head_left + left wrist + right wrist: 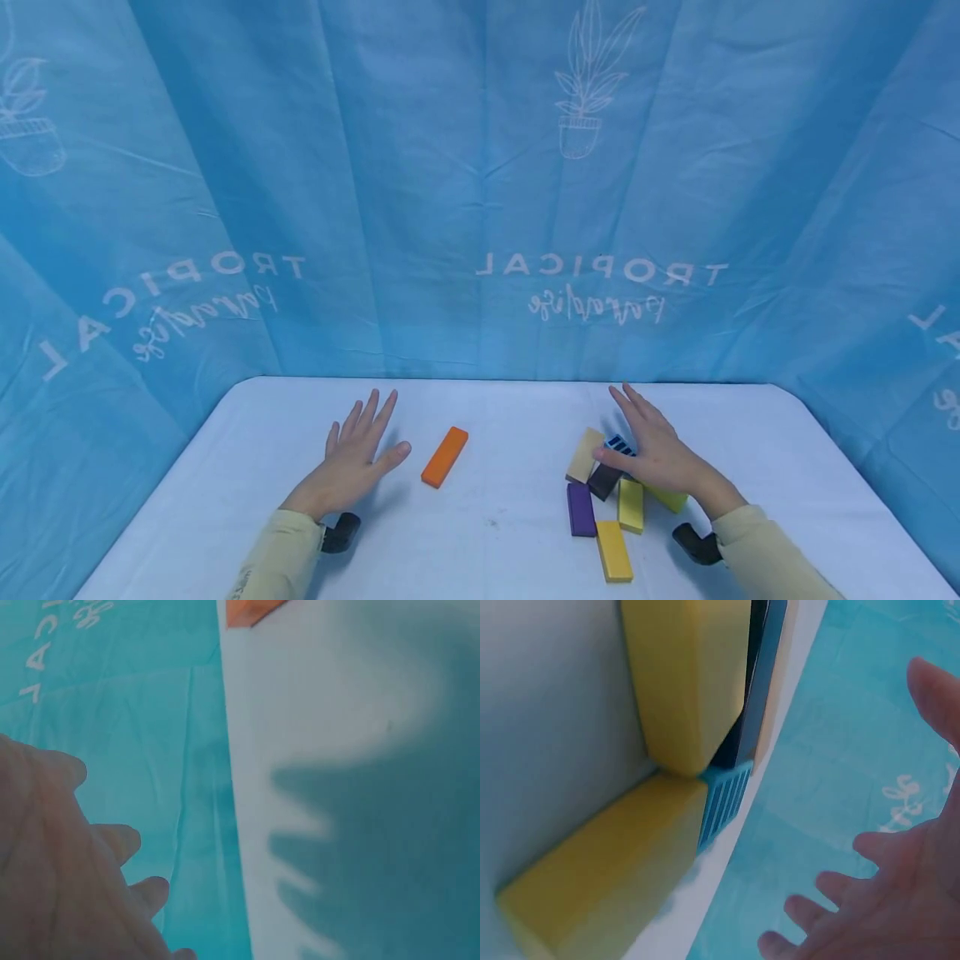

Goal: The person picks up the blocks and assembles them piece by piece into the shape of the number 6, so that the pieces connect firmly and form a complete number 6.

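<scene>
My left hand point(351, 458) hovers over the table with its fingers straight and spread, holding nothing. An orange block point(445, 457) lies apart to the right of its thumb. Over a loose cluster of blocks on the right is my right hand point(660, 450), fingers extended and nothing in its grasp. Around and under it lie a beige block point(584, 455), a black block point(604, 481), a blue block with dark stripes point(621, 446), a purple block point(581, 509), a yellow block point(631, 505), a deeper yellow block point(614, 552) and a yellow-green block point(667, 498), partly hidden by the hand.
A white table point(495, 417) carries all the blocks. Behind it and at both sides hangs a blue curtain point(420, 208) with white lettering and plant drawings. Each wrist wears a dark camera mount, such as the left mount point(341, 533).
</scene>
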`<state>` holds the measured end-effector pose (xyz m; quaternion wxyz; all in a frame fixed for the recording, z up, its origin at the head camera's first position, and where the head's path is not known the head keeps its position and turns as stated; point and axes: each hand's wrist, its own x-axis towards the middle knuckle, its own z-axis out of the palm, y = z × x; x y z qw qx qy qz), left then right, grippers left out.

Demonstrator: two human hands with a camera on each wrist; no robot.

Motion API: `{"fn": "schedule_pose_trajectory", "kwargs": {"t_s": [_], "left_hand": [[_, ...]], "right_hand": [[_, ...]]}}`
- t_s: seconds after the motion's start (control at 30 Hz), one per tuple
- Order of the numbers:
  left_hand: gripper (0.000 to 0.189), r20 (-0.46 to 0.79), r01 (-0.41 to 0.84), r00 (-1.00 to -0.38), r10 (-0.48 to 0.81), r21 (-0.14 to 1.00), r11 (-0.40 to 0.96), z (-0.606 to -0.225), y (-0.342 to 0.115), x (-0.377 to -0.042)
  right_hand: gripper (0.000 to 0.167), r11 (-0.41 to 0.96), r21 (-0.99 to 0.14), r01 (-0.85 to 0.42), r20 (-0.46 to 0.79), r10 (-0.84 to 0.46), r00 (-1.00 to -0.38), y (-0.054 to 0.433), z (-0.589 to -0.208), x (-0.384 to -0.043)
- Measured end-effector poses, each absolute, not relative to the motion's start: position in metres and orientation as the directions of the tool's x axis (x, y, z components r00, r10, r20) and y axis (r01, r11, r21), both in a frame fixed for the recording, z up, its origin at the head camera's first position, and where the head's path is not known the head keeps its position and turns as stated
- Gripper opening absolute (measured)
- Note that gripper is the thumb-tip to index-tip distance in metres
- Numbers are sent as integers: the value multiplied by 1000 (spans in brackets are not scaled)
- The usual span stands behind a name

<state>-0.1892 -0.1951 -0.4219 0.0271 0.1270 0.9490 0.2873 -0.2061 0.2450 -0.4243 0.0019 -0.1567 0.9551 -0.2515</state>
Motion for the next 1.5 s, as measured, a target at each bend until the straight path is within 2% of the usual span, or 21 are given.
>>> {"fn": "schedule_pose_trajectory", "kwargs": {"t_s": [0.5, 0.83, 1.23, 1.5], "left_hand": [[76, -48, 226, -945, 324, 621, 750, -444, -176, -194], [70, -82, 229, -927, 365, 646, 728, -456, -166, -200], [59, -85, 251, -916, 392, 642, 725, -458, -160, -199], [57, -73, 269, -912, 403, 634, 725, -461, -160, -197]], "right_hand": [[100, 818, -531, -221, -117, -329, -937, 224, -424, -212], [95, 808, -534, -248, -136, -372, -918, 224, -429, -216], [81, 854, -461, -241, -151, -344, -927, 217, -430, -215], [81, 869, -420, -261, -142, -347, -927, 216, -431, -217]]}}
